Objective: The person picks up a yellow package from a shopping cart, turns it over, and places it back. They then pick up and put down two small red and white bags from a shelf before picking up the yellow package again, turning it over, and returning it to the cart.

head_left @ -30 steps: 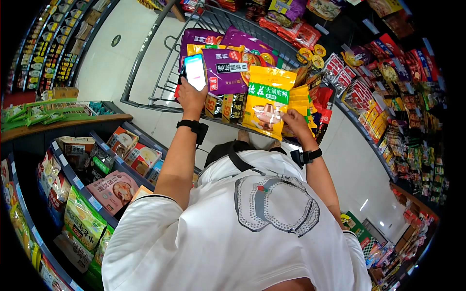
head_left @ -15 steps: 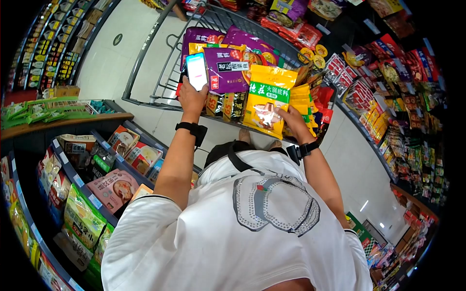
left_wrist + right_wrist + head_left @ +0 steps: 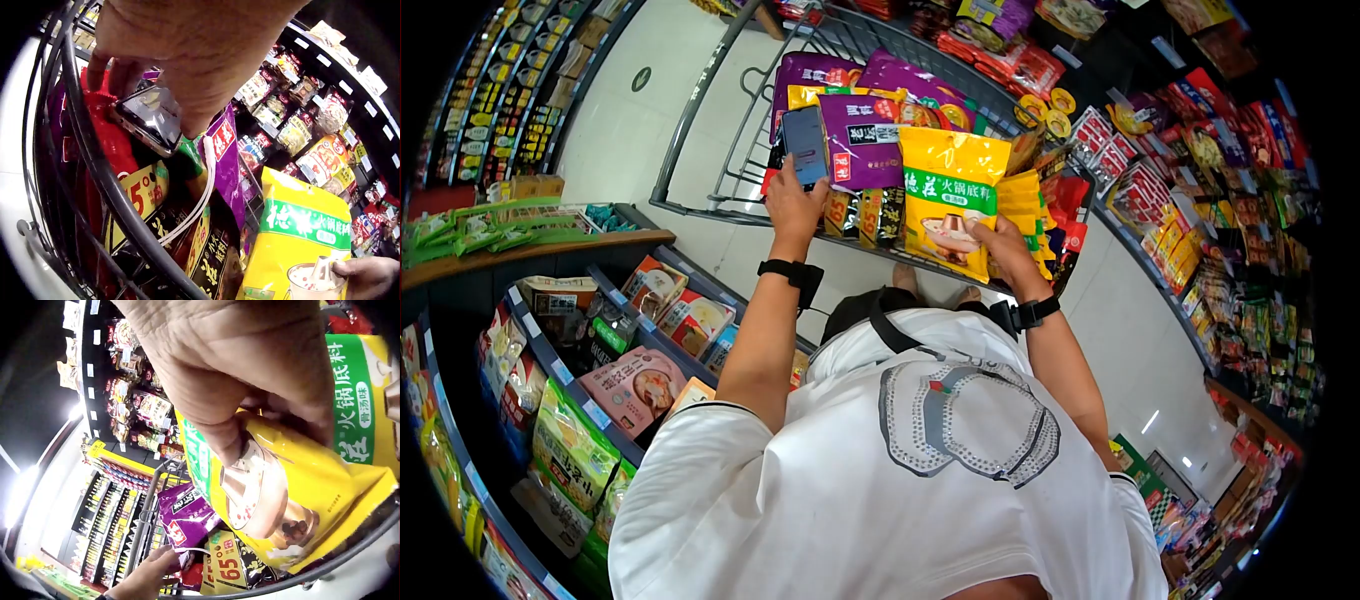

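My left hand grips a smartphone over the near left part of a shopping cart. In the left wrist view, the fingers and thumb hold the phone by its edges. A white cord hangs near it. My right hand pinches the lower right side of a yellow and green bag of hotpot base, thumb on its printed front. Beside it in the cart lie purple seasoning bags, black and gold packets and more yellow bags. The right fingers behind the bag are hidden.
Shelves with hanging food packets line the right side. Low shelves with bagged and boxed food stand at the left, near the left arm. Pale floor shows left of the cart. The cart's dark rim runs close under the left hand.
The phone screen has gone from bright to dark. My right hand has moved from the bag's edge to grasp it, and the bag has shifted slightly up and left. The left hand barely moved.
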A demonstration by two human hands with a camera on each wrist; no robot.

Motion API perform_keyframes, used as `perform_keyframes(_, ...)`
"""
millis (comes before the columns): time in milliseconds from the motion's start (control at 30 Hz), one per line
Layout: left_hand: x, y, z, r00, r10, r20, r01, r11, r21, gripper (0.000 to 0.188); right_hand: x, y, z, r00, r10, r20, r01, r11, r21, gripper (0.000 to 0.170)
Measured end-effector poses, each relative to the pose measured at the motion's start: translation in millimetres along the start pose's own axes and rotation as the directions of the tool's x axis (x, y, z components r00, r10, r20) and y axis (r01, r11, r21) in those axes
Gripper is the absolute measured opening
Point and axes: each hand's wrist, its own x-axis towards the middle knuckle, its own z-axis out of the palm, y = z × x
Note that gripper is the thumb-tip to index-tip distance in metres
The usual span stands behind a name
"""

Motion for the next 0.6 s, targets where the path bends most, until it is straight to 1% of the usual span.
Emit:
perform_keyframes(67, -1.2, -0.1, -0.3, 1.000, -0.002, 0.006, 0.002, 1.000, 0.002, 0.079, -2.7, -3.3, -0.7, 0.999, -0.032, 0.014, 0.033, 0.999, -0.016, 0.031)
perform_keyframes(167, -2.4, -0.9, -1.6, 1.000, -0.003, 0.011, 0.003, 1.000, 0.005, 0.076, -11.1, -15.5, 6.2, 0.996, -0.083, 0.015, 0.082, 0.995, 0.055, 0.033)
perform_keyframes(267, -2.3, -1.2, -1.8, 1.000, -0.001, 0.011, 0.001, 1.000, -0.001, 0.076, -6.5, -11.1, -1.8, 0.998, -0.053, 0.020, 0.051, 0.997, 0.061, 0.035)
perform_keyframes(433, -2.8, -1.4, -2.2, 1.000, -0.004, 0.008, 0.004, 1.000, 0.009, 0.077, -11.8, -20.1, -1.1, 0.999, -0.043, 0.016, 0.042, 0.998, 0.049, 0.036)
perform_keyframes(600, -1.9, 1.5, -1.6, 0.999, -0.032, -0.011, 0.032, 0.999, 0.000, 0.083, -9.0, -15.0, -2.8, 0.999, -0.039, 0.007, 0.039, 0.998, 0.046, 0.037)
